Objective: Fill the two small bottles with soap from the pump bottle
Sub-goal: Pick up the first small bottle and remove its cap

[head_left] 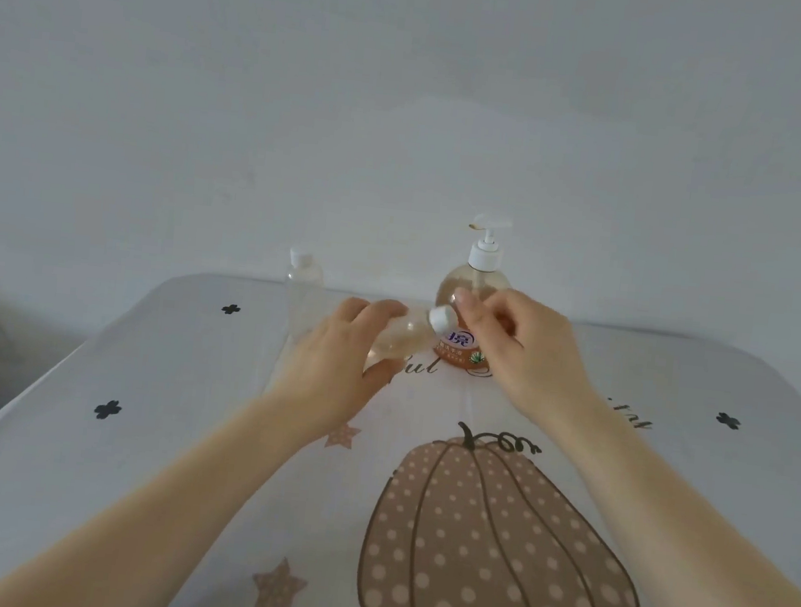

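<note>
Hands first: our left hand [335, 346] grips a small clear bottle [400, 337], tilted above the table [128, 473]; our right hand [521, 349] curls at its white cap [442, 321], though we cannot tell whether the fingers touch it. Pump bottle [471, 310]: upright behind both, amber soap inside. Second bottle [303, 289]: capped, upright, left of the pump bottle.
</note>
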